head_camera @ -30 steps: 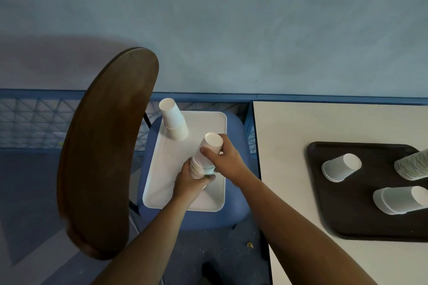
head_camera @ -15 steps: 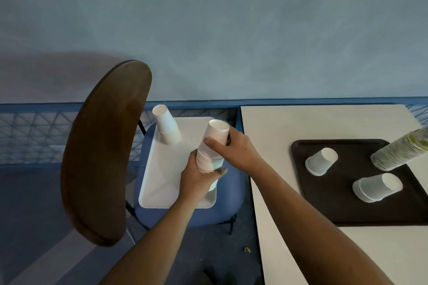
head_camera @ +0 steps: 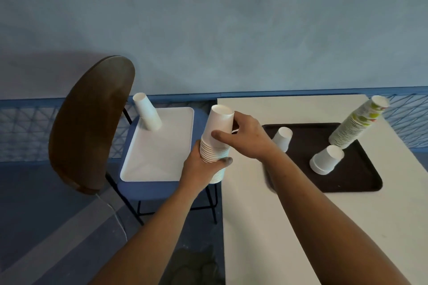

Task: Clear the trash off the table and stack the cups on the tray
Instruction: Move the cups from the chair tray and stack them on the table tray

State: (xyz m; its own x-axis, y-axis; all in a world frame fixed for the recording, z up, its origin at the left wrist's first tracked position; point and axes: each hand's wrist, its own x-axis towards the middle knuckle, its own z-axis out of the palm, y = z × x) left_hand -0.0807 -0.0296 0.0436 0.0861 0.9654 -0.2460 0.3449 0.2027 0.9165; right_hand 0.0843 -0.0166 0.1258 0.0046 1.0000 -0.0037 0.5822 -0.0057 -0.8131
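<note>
My left hand [head_camera: 201,166] grips the lower part of an upside-down stack of white paper cups [head_camera: 217,136], held in the air at the table's left edge. My right hand [head_camera: 247,139] holds the topmost cup of that stack between thumb and fingers. A white tray [head_camera: 159,157] lies on a blue chair seat and carries a short stack of white cups [head_camera: 148,114]. On the table a dark tray [head_camera: 356,178] holds two upside-down white cups [head_camera: 282,140] [head_camera: 326,159] and a tall leaning stack of printed cups [head_camera: 357,127].
The chair's brown backrest [head_camera: 90,122] rises at the left, close to the white tray. A cream table [head_camera: 266,227] fills the right side. A blue mesh railing [head_camera: 25,127] and a grey-blue wall run behind. Dark floor lies below the chair.
Both hands lifted the stack of white cups off the white tray and carried it right, to the table's edge. The view turned right, revealing the whole tall printed stack.
</note>
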